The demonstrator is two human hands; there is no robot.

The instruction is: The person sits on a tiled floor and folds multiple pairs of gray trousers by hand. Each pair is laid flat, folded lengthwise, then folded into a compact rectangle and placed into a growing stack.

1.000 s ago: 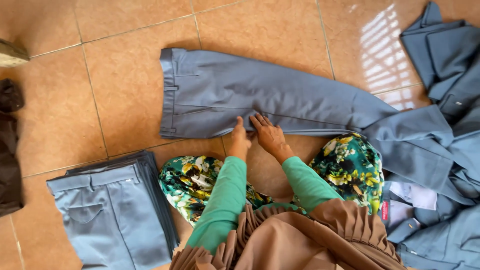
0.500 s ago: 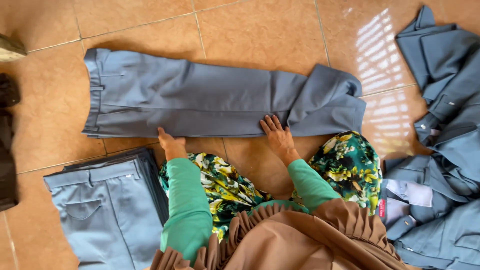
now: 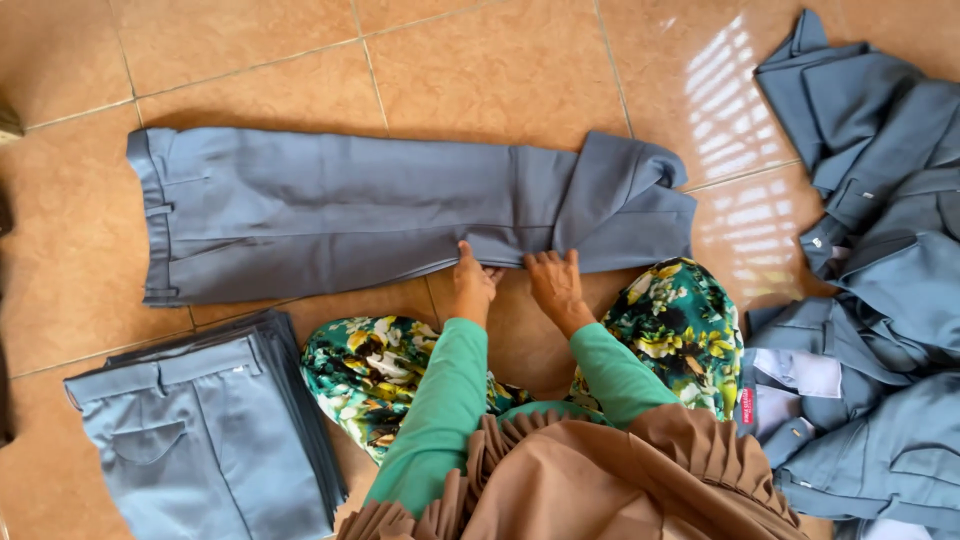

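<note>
we see a pair of grey-blue trousers point(image 3: 330, 210) laid flat and lengthwise across the orange floor tiles point(image 3: 480, 60), waistband at the far left end and the leg ends doubled back on themselves at the right end. both hands meet at the near edge of the trousers, just left of that doubled-back part. the left hand point(image 3: 472, 280) rests on the hem edge with its fingers curled down onto the cloth; we cannot tell whether they pinch it or only press it. the right hand point(image 3: 553, 283) sits just beside it, fingers spread and lying flat, fingertips touching the same edge of the trousers. both arms wear green sleeves point(image 3: 440, 400), and a brown pleated garment point(image 3: 600, 480) fills the bottom of the view below the trousers. on either side of the arms, just below the trousers, lies green floral cloth point(image 3: 680, 320) over the knees. below the waistband end of the trousers, a neat stack of folded grey-blue trousers point(image 3: 200, 440) sits on the tiles, near but apart from them. to the right of the trousers, well apart from the leg ends, a loose heap of grey-blue garments point(image 3: 880, 300) is piled up.
</note>
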